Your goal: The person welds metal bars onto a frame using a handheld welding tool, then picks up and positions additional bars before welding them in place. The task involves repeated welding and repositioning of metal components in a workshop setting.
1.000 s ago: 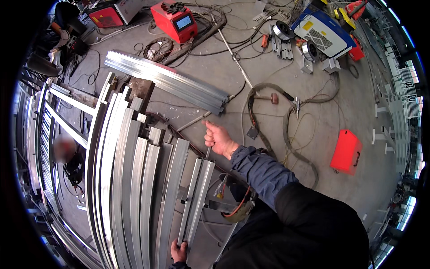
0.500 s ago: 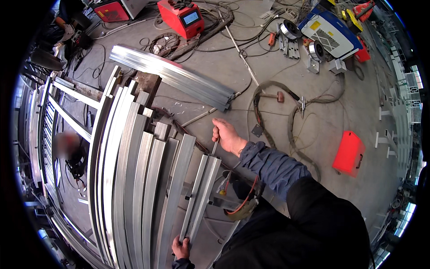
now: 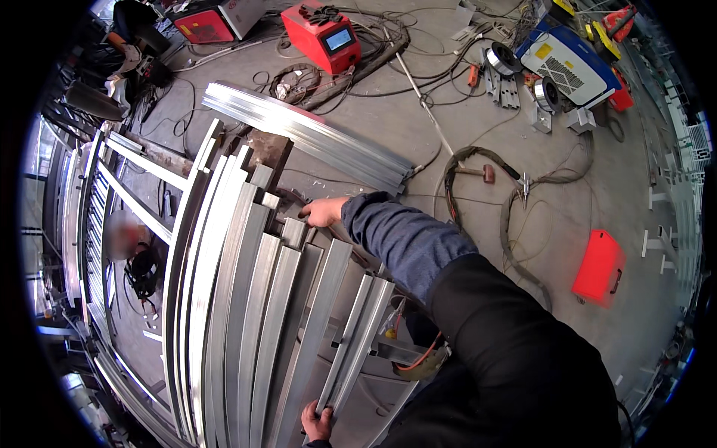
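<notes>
My left hand (image 3: 317,422), low in the view, is wrapped round the edge of a long silvery metal profile (image 3: 351,340). The profile has a groove down its length and lies at the right end of a row of metal bars. My right arm reaches left across the far ends of the row. The right hand (image 3: 326,212) is beside the end of a short square tube (image 3: 293,231), fingers curled down and closed; what they hold, if anything, is hidden. Several long metal bars (image 3: 258,299) lie side by side to the left of the grooved profile.
A stack of shiny profiles (image 3: 306,134) lies on the floor beyond the row. A mallet (image 3: 485,174), thick hoses (image 3: 508,224) and a red welding mask-like shell (image 3: 600,269) are on the right. Red (image 3: 323,37) and blue-white machines (image 3: 571,60) stand farther back. A blurred person (image 3: 127,239) is at left.
My right hand has moved left and away from the grooved profile's end, where it gripped a thin metal rod; that rod no longer shows. My left hand stays on the profile. The view has shifted slightly.
</notes>
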{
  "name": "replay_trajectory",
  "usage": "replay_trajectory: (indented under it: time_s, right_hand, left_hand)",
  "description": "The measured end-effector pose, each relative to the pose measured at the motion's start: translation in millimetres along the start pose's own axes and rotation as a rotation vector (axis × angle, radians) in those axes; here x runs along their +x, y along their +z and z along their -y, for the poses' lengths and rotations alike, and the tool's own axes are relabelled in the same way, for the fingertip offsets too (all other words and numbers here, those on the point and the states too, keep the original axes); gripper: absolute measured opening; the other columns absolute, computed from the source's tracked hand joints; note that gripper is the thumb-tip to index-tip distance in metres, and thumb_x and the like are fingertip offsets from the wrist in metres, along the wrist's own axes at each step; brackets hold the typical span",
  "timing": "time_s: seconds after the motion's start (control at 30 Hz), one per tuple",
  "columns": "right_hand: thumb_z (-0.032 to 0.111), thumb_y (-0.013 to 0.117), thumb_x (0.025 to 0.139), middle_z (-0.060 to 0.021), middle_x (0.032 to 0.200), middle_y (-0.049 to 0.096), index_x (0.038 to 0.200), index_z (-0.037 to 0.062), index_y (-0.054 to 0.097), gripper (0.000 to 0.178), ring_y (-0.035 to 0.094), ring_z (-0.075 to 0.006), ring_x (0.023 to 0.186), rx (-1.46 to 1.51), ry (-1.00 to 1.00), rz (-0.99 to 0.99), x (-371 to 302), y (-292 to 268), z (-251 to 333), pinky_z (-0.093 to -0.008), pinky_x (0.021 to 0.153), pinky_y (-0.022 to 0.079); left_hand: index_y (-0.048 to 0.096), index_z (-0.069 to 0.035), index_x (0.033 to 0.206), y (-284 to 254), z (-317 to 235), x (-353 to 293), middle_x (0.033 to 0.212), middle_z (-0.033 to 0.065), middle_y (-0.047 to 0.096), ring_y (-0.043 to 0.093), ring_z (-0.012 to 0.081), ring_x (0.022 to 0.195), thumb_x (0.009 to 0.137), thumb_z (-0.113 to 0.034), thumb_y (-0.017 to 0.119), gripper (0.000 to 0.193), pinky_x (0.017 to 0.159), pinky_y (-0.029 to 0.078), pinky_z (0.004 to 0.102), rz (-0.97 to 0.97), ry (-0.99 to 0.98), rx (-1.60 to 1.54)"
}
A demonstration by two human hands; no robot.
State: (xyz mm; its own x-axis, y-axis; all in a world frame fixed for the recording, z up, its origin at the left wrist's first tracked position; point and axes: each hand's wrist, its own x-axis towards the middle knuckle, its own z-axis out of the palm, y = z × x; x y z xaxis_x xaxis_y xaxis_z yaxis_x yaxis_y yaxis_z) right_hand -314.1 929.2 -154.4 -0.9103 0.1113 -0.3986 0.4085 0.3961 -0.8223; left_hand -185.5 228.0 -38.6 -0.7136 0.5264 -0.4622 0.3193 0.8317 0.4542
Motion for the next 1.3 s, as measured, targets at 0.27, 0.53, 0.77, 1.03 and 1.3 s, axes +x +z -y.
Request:
replay_trajectory:
  time_s: [0.27,0.53,0.77,1.03,1.3]
  right_hand:
    - [0.017,0.080,0.094,-0.0117,0.100,0.081,0.123,0.0007,0.077,0.034,0.080,-0.0230,0.088,0.534,0.187,0.208,12,21,-19,-0.0378,0.076,0.067]
    - [0.020,0.081,0.096,-0.0109,0.111,0.081,0.129,0.0032,0.077,0.037,0.079,-0.0210,0.096,0.130,0.265,0.588,-65,-55,-34,-0.0369,0.084,0.067]
    - [0.017,0.080,0.096,-0.0099,0.109,0.080,0.132,0.0050,0.076,0.038,0.078,-0.0200,0.092,0.252,0.293,0.517,-108,-53,-67,-0.0377,0.079,0.066]
    - [0.013,0.079,0.095,-0.0067,0.095,0.078,0.117,0.0026,0.078,0.025,0.073,-0.0162,0.080,0.255,0.527,0.123,-236,-76,-172,-0.0355,0.071,0.064]
    - [0.047,0.070,0.103,-0.0274,0.105,0.076,0.106,-0.0039,0.073,0.051,0.072,-0.0471,0.107,-0.554,0.479,-0.370,-427,-23,-111,-0.0560,0.094,0.057]
  left_hand:
    - [0.076,-0.006,0.123,0,-8,-6,0.126,0.0177,0.075,0.067,0.0404,0.120,0.082,-0.033,0.087,0.051,0.107,0.051,0.0511,-0.002,-0.057,-0.081]
    - [0.075,-0.004,0.126,-6,-10,1,0.127,0.0179,0.075,0.067,0.0391,0.120,0.083,-0.033,0.088,0.053,0.106,0.052,0.0487,0.030,-0.029,-0.083]
    - [0.074,-0.005,0.124,-5,-10,1,0.113,0.0163,0.074,0.068,0.0375,0.105,0.091,-0.041,0.083,0.049,0.092,0.053,0.0465,0.008,0.062,-0.067]
    - [0.076,-0.007,0.125,-7,-9,3,0.127,0.0152,0.074,0.067,0.0372,0.117,0.088,-0.041,0.086,0.051,0.103,0.052,0.0468,0.048,-0.019,-0.089]
    - [0.074,-0.005,0.130,-1,2,-9,0.123,0.0161,0.073,0.066,0.0354,0.106,0.087,-0.040,0.087,0.057,0.093,0.054,0.0464,0.001,-0.027,-0.030]
